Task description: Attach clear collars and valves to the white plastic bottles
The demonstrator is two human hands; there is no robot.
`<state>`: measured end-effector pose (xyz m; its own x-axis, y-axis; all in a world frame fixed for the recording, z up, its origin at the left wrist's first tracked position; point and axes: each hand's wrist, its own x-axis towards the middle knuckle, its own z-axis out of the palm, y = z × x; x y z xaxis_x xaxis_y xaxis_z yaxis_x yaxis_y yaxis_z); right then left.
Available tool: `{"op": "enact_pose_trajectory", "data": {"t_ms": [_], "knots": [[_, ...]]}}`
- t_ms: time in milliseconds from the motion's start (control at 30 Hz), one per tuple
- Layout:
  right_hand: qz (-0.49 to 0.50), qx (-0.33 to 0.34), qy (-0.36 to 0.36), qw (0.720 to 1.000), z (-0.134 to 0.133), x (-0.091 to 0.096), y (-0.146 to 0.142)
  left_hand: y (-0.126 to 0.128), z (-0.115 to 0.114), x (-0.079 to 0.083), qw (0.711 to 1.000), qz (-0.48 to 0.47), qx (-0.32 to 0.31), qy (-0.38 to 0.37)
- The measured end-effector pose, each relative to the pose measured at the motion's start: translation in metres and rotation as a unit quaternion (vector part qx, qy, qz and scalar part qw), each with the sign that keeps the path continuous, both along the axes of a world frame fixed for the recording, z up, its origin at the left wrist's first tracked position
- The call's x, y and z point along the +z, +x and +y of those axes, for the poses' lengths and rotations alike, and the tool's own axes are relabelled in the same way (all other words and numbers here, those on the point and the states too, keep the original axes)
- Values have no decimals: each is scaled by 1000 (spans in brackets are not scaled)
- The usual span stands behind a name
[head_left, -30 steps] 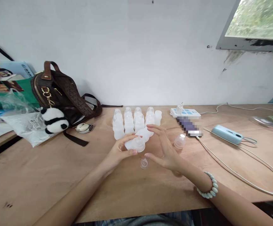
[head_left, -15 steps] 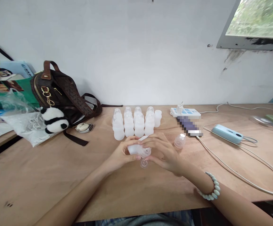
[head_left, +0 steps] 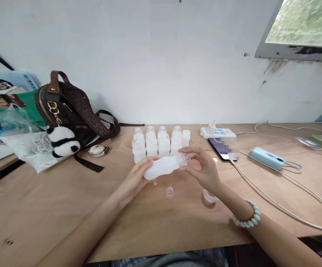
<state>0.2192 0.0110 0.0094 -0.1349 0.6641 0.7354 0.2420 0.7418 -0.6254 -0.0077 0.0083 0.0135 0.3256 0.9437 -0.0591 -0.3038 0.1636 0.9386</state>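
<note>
A frosted white baby bottle (head_left: 162,167) lies tilted between my hands, its clear teat end toward the right. My left hand (head_left: 140,176) is closed around the bottle's body. My right hand (head_left: 202,168) curls around the collar and teat, with thumb and fingers at the bottle's neck. On the table just below the bottle is a clear teat (head_left: 169,192). A translucent ring (head_left: 210,196) lies under my right wrist, partly hidden by it. Several frosted bottles with clear domed caps (head_left: 151,142) stand in rows behind, and an uncapped white bottle (head_left: 186,137) stands at their right.
At left are a brown backpack (head_left: 74,107) with a panda plush (head_left: 63,142), a plastic bag (head_left: 29,150) and a watch (head_left: 103,151). At right lie a power strip (head_left: 226,132), a phone (head_left: 218,148), a blue device (head_left: 268,158) and a white cable (head_left: 272,204).
The bottle has been raised and turned, so its body and teat now show. My right hand has shifted right, uncovering the loose teat and now largely hiding the clear cap behind it.
</note>
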Motion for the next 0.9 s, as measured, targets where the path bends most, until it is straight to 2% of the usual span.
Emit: {"op": "enact_pose_trajectory", "data": {"t_ms": [200, 400, 500, 667, 767, 833, 900], "knots": [[-51, 40, 50, 997, -6, 4, -3, 1, -2, 1, 999, 11, 14, -43], [-95, 36, 84, 991, -9, 6, -7, 2, -3, 1, 998, 38, 16, -49], [-84, 3, 51, 995, -8, 3, -8, 1, -2, -1, 998, 58, 12, 2], [-33, -16, -81, 996, -3, -5, -10, 0, 0, -2, 981, 138, 65, 122], [0, 16, -110, 994, -1, -7, -10, -1, 0, -3, 981, 142, 67, 116], [-20, 35, -79, 996, -1, -6, -10, -1, 1, -4, 988, 118, 58, 85], [-64, 40, -19, 997, -1, -4, -9, -1, 1, -5, 993, 91, 48, 53]]}}
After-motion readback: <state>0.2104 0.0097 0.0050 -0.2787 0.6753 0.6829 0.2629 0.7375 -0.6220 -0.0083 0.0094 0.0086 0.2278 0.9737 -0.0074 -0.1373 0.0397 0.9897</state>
